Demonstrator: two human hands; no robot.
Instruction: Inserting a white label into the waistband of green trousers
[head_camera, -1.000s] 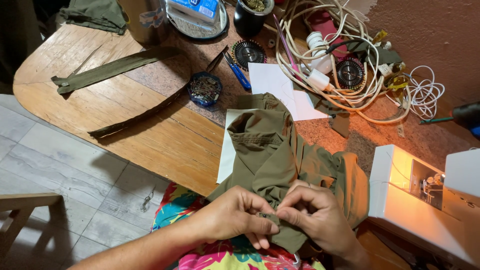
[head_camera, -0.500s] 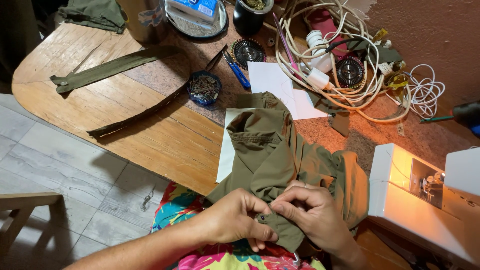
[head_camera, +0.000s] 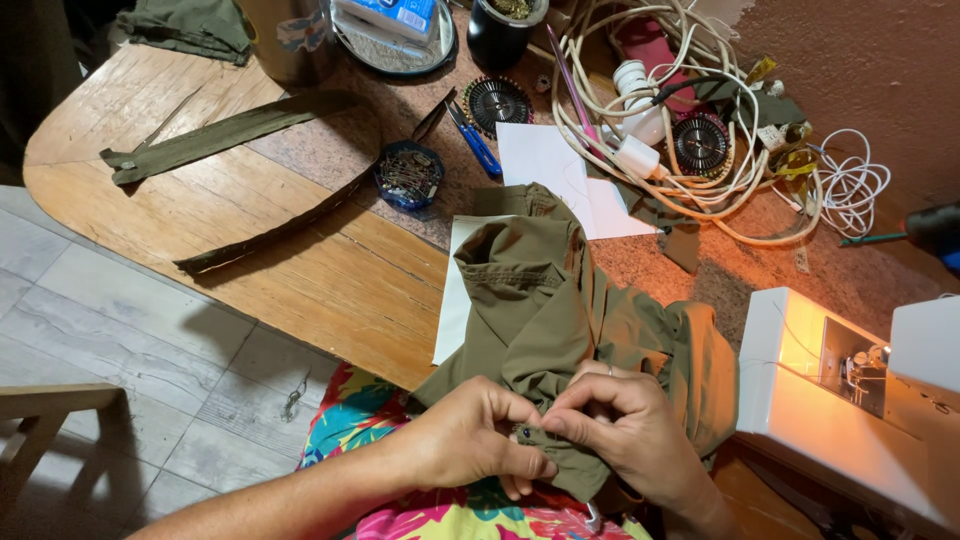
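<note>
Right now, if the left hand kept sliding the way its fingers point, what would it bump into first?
The left hand points right, pinching the olive garment. Its fingertips already nearly meet the right hand, so that hand comes first; depth looks shared, since both grip the same fold.

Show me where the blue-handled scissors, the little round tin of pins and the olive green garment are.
blue-handled scissors (head_camera: 477, 143): head view, on the blue handles.
round tin of pins (head_camera: 408, 176): head view, on the pins inside.
olive green garment (head_camera: 545, 310): head view, on the folded middle.
</note>
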